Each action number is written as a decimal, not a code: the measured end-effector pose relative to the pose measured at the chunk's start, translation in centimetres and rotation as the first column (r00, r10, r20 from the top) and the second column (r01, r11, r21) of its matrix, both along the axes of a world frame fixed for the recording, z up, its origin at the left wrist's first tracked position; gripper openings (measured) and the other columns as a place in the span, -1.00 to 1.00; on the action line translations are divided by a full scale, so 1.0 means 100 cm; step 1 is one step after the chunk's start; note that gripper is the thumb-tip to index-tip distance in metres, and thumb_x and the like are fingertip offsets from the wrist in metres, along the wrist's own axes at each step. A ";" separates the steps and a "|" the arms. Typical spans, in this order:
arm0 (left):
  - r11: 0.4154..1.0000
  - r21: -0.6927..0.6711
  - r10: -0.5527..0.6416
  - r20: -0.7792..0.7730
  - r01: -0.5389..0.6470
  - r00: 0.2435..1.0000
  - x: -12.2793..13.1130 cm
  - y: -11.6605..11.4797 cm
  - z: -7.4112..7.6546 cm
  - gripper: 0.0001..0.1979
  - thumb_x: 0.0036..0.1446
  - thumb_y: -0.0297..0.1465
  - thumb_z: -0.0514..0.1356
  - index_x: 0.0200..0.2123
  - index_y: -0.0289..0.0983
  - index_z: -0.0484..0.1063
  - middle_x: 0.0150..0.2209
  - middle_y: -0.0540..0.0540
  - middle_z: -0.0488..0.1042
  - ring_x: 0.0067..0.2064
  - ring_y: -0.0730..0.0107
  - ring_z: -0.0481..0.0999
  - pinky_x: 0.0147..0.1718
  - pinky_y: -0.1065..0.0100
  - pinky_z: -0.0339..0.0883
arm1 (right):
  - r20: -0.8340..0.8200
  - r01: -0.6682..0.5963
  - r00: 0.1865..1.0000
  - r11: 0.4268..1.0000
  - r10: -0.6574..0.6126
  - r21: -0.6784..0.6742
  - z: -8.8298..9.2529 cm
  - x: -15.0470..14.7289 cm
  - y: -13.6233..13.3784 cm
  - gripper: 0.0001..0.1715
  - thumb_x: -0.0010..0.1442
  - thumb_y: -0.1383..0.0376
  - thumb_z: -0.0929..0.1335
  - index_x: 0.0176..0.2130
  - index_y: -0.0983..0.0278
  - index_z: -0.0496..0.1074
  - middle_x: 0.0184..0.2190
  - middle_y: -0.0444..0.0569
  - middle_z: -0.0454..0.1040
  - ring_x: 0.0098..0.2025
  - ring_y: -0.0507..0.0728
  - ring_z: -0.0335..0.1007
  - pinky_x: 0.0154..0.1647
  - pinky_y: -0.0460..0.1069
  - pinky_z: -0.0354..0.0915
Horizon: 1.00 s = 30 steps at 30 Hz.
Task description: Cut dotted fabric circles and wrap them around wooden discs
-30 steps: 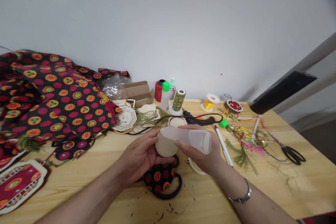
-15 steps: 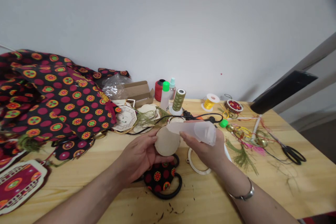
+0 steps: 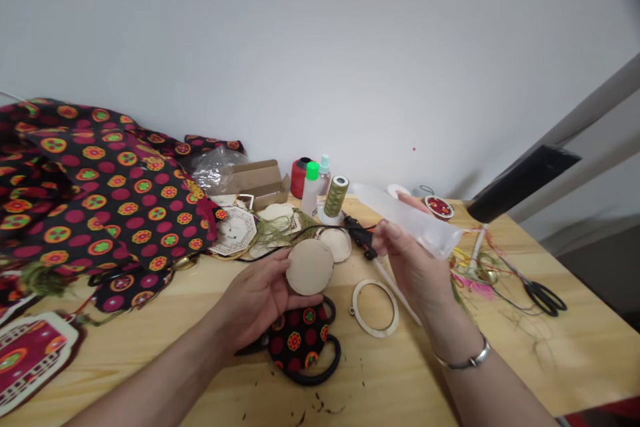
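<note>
My left hand point(image 3: 265, 297) holds a round, pale wooden disc point(image 3: 310, 267) by its edge, between thumb and fingers. My right hand point(image 3: 417, 267) grips a translucent white squeeze bottle point(image 3: 405, 220), tilted with its narrow end to the upper left, apart from the disc. Below my left hand lies a round piece of patterned fabric point(image 3: 300, 340) on black-handled scissors point(image 3: 315, 377), whose blades are mostly hidden. A wooden ring point(image 3: 354, 320) with a small loop rests between my hands. Behind them are another pale disc point(image 3: 336, 245) and a black glue gun point(image 3: 357, 232) with a white stick.
Patterned cloth point(image 3: 115, 187) is heaped at the left. Along the back stand a cardboard box point(image 3: 260, 177), a green-capped bottle point(image 3: 311, 190), a red thread spool point(image 3: 300, 180) and an olive one point(image 3: 337, 195). More scissors point(image 3: 545, 297) and tangled threads lie right, near a black cylinder point(image 3: 523, 183).
My right hand has moved right, carrying the bottle up and away from the disc. My left hand still holds the disc, and the ring and glue gun are more exposed.
</note>
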State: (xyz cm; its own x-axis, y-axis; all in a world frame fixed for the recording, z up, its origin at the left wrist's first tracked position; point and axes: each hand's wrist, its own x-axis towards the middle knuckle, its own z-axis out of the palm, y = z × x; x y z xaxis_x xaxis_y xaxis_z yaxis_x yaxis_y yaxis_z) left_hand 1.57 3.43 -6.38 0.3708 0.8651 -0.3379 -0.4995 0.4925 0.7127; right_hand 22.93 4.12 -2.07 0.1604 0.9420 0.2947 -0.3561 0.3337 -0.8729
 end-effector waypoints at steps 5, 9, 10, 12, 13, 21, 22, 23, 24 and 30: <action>1.000 0.002 0.002 0.002 -0.002 1.000 -0.001 -0.001 0.001 -0.71 0.22 -0.50 0.05 -0.04 -0.37 0.45 0.00 -0.33 0.49 -0.03 0.05 0.50 -0.12 -0.15 0.43 | -0.003 -0.066 0.998 0.998 0.066 0.022 0.013 0.004 -0.001 -0.28 -0.07 0.24 0.51 0.04 0.10 0.22 -0.31 -0.11 0.53 -0.34 0.06 0.47 -0.41 -0.08 0.36; 1.000 0.001 0.021 0.023 -0.021 1.000 -0.002 -0.002 0.003 -0.74 0.20 -0.51 0.08 -0.08 -0.37 0.48 -0.03 -0.32 0.51 -0.05 0.05 0.52 -0.14 -0.15 0.44 | 0.014 -0.083 0.996 0.997 0.083 0.001 0.018 0.007 0.000 -0.32 -0.03 -0.16 0.37 -0.02 0.11 0.20 -0.15 0.06 0.48 -0.16 0.22 0.46 -0.38 0.03 0.39; 1.000 -0.001 0.027 0.024 -0.027 0.999 -0.002 -0.001 0.003 -0.75 0.20 -0.52 0.08 -0.09 -0.37 0.48 -0.04 -0.32 0.52 -0.06 0.05 0.53 -0.15 -0.13 0.45 | 0.012 -0.046 0.999 0.999 0.047 -0.025 0.017 0.007 0.002 -0.39 0.01 -0.15 0.34 -0.08 0.12 0.20 -0.18 0.05 0.49 -0.19 0.21 0.47 -0.39 0.03 0.38; 0.999 -0.005 0.036 0.020 -0.036 0.999 -0.002 -0.001 0.005 -0.76 0.20 -0.52 0.08 -0.11 -0.37 0.49 -0.06 -0.31 0.54 -0.09 0.06 0.54 -0.17 -0.11 0.46 | 0.001 0.040 0.999 0.996 -0.040 -0.084 0.013 0.009 0.008 -0.53 0.03 -0.01 0.40 -0.19 0.12 0.17 -0.26 -0.03 0.51 -0.27 0.16 0.49 -0.39 0.01 0.37; 0.999 -0.008 0.040 0.017 -0.040 0.999 -0.002 -0.001 0.006 -0.76 0.20 -0.52 0.08 -0.12 -0.36 0.49 -0.07 -0.31 0.54 -0.10 0.07 0.55 -0.17 -0.11 0.46 | -0.002 0.076 0.997 0.991 -0.076 -0.108 0.011 0.010 0.012 -0.54 -0.01 0.08 0.44 -0.22 0.13 0.16 -0.29 -0.08 0.52 -0.31 0.13 0.49 -0.38 0.00 0.37; 0.997 -0.029 0.066 -0.005 -0.066 0.998 -0.001 -0.002 0.010 -0.75 0.23 -0.53 0.03 -0.10 -0.38 0.45 -0.07 -0.32 0.54 -0.11 0.07 0.55 -0.16 -0.16 0.45 | 0.410 0.243 0.886 0.970 -0.218 -0.011 0.002 0.024 0.063 -0.52 -0.06 0.11 0.43 -0.16 0.28 0.36 -0.14 0.09 0.55 -0.13 0.18 0.48 -0.15 0.06 0.37; 0.997 -0.029 0.068 -0.003 -0.068 0.998 -0.002 -0.002 0.009 -0.75 0.24 -0.53 0.03 -0.09 -0.38 0.45 -0.06 -0.32 0.53 -0.10 0.06 0.55 -0.15 -0.16 0.44 | 0.440 0.263 0.868 0.965 -0.230 -0.013 0.002 0.024 0.071 -0.53 -0.06 0.13 0.43 -0.17 0.29 0.36 -0.15 0.09 0.55 -0.14 0.18 0.48 -0.14 0.07 0.37; 0.997 -0.029 0.067 0.002 -0.067 0.998 -0.002 -0.002 0.009 -0.74 0.24 -0.53 0.03 -0.09 -0.38 0.44 -0.04 -0.32 0.52 -0.08 0.05 0.54 -0.14 -0.17 0.43 | 0.478 0.287 0.843 0.958 -0.245 -0.015 0.001 0.024 0.079 -0.54 -0.06 0.16 0.43 -0.16 0.30 0.36 -0.17 0.09 0.55 -0.15 0.18 0.48 -0.15 0.07 0.37; 0.997 -0.030 0.066 0.008 -0.066 0.998 -0.003 -0.002 0.009 -0.74 0.24 -0.53 0.03 -0.08 -0.37 0.44 -0.03 -0.32 0.52 -0.07 0.04 0.53 -0.13 -0.17 0.43 | 0.522 0.313 0.813 0.950 -0.257 -0.020 -0.001 0.023 0.088 -0.56 -0.06 0.21 0.43 -0.17 0.31 0.36 -0.19 0.08 0.55 -0.17 0.18 0.48 -0.15 0.07 0.37; 0.995 -0.037 0.090 0.008 -0.089 0.996 -0.003 0.001 0.011 -0.75 0.23 -0.54 0.02 -0.11 -0.35 0.46 -0.06 -0.29 0.53 -0.09 0.08 0.54 -0.17 -0.16 0.45 | 0.795 0.425 0.580 0.899 -0.180 -0.107 -0.025 0.018 0.126 -0.66 0.03 0.32 0.46 -0.17 0.39 0.41 -0.22 0.05 0.52 -0.19 0.19 0.46 -0.14 0.12 0.37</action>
